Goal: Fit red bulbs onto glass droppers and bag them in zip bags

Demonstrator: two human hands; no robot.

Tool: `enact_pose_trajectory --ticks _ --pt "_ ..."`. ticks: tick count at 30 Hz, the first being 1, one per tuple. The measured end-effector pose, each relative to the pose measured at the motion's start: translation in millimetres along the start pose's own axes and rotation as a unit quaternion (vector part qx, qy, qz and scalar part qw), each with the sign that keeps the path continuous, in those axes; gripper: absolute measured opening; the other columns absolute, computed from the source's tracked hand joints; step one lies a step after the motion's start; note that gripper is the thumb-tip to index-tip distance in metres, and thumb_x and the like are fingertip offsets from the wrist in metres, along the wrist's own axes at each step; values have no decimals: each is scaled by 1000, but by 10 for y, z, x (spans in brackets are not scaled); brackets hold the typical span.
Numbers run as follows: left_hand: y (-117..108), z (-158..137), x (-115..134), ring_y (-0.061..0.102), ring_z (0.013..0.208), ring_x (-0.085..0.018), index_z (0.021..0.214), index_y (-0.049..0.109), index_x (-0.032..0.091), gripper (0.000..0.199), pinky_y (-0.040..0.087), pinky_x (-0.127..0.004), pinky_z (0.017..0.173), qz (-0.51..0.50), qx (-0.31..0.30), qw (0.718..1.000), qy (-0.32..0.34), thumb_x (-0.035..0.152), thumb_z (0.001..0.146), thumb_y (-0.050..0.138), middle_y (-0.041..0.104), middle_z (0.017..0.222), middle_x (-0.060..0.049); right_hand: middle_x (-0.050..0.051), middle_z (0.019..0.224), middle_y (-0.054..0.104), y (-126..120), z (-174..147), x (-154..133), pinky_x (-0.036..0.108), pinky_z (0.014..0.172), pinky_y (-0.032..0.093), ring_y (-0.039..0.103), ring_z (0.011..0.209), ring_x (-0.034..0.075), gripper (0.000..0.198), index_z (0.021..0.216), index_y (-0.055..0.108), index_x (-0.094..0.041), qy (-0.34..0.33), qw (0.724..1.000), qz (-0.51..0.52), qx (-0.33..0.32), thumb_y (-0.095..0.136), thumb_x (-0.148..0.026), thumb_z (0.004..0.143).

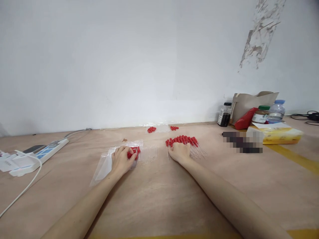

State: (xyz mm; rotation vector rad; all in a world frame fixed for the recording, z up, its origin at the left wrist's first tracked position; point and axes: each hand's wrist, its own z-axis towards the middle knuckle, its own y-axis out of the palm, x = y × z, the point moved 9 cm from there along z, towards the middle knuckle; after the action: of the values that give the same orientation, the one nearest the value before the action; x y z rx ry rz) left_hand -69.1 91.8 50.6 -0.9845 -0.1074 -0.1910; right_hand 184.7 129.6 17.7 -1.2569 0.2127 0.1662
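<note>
My left hand (121, 159) is curled over a small group of red handle-like pieces (136, 150), thumb and fingers around them. These lie on a clear plastic bag (102, 167), partly covered by the hand. Just right of it, a row of thin pale rods (149, 155) lies side by side. My right hand (179, 151) rests closed at the left part of a fanned row of thin rods with red handles (186, 138). Its fingertips are mostly hidden, and what they pinch cannot be made out.
By the wall lie small red pieces (151, 129) and more red pieces (174, 128) on clear plastic. A power strip (42, 157) with cables is at left. At right stand a dark bottle (224, 116), a paper bag (245, 103), a jar (260, 114), a water bottle (276, 112) and a yellow tissue pack (281, 135).
</note>
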Motion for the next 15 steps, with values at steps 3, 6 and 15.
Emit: enact_pose_trajectory --ticks 3,6,15 --pt "32 65 69 47 96 -26 74 59 22 18 34 -37 77 22 -7 1000 15 38 76 51 57 95 -5 10 79 66 -75 -19 -132 38 78 25 59 79 22 29 79 63 -16 -29 999 14 12 40 -34 79" --pt "79 181 175 44 102 -27 76 62 21 23 31 -39 82 66 -2 997 42 39 78 47 55 104 -7 9 78 66 -71 -18 -342 37 76 26 59 78 22 26 75 63 -17 -51 998 28 -1 42 -31 77" --pt "372 390 233 44 101 -33 72 68 13 33 27 -46 86 141 -26 989 35 36 76 45 56 100 -18 14 97 64 226 100 -649 39 81 28 59 90 25 27 87 64 -15 27 992 63 -104 50 -32 72"
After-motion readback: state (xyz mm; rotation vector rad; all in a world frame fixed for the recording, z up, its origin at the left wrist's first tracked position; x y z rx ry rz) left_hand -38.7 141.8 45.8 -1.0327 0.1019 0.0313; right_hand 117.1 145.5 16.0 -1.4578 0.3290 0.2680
